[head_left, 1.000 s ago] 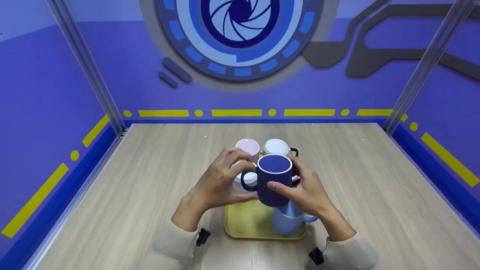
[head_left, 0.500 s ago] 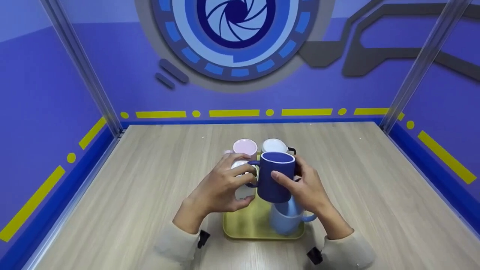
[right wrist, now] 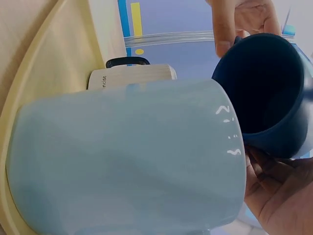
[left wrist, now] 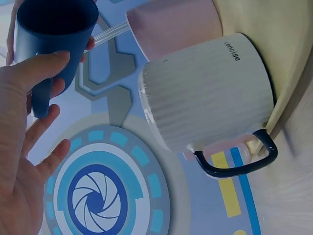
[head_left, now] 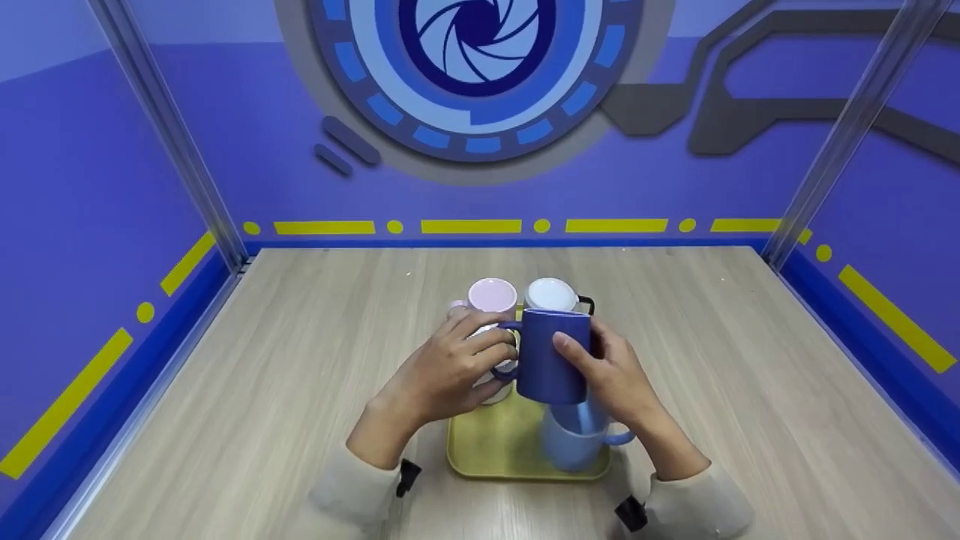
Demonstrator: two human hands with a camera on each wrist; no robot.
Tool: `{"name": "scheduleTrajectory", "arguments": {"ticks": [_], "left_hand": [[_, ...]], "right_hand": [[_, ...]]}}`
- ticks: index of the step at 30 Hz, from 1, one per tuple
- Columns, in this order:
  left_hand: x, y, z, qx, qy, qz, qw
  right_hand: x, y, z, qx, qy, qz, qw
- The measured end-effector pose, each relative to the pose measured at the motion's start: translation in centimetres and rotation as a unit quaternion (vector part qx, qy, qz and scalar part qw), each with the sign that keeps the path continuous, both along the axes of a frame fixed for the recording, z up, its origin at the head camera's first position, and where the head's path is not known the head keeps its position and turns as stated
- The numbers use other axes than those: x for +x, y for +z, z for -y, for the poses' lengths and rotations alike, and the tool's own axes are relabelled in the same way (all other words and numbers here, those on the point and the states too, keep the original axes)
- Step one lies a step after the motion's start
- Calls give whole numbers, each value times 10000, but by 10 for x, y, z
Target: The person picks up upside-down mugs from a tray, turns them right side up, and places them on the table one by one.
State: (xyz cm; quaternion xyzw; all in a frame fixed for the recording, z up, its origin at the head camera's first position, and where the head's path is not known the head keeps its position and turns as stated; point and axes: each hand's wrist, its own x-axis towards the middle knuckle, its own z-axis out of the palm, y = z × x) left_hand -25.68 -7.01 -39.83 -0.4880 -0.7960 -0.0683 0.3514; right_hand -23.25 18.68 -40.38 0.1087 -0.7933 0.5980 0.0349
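A navy mug is held up over the yellow tray. My right hand grips its body, thumb across the near side. At the mug's left, my left hand curls its fingers at the handle; in the left wrist view its thumb lies over the handle. The rim appears nearly edge-on from the head, so little of the inside shows. Behind the left hand, a white ribbed mug with a dark handle and "concise" on its side is mostly hidden from the head. A light blue mug stands below the right hand.
Toward the tray's far end stand a pink mug and a white mug with a black handle. The tray rests on a wood-grain table, enclosed by blue printed panels with metal corner posts.
The navy mug has tipped so its mouth narrows to a thin edge. The left hand's fingers and thumb have drawn closer together around its handle.
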Motion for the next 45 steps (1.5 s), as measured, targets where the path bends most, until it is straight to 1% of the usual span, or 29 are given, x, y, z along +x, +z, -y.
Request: {"name": "scheduleTrajectory", "arguments": {"ticks": [4,8,10,14,17,21,24,27,31,38,42,45], "left_hand": [[2,2,1,17,-219,244,9995],[2,3,2,73,-373,371,9986],[2,3,3,59,-396,383,9985],[2,2,2,-32,-381,295,9988],[1,0,0,8,-421,240,9988],[0,-2,-2,183,-441,218,9986],[0,-3,-2,268,-371,220,9987],[0,-4,-2,315,-340,268,9986],[0,-5,-3,426,-403,340,9977],[0,-5,-4,728,-556,307,9953],[1,-6,-5,994,-668,498,9916],[1,-6,-5,1196,-808,647,9874]], "right_hand": [[0,1,-3,-72,173,41,9998],[-1,3,-5,-271,394,61,9988],[-1,3,-6,-372,460,89,9982],[0,5,-7,-443,520,184,9975],[1,7,-7,-471,578,241,9969],[2,8,-6,-528,486,209,9972],[2,8,-5,-519,355,186,9978],[1,7,-5,-529,355,156,9978],[1,6,-5,-542,469,56,9974],[1,7,-7,-489,745,-66,9960],[0,8,-9,-474,880,-210,9948],[0,9,-12,-441,984,-368,9935]]}}
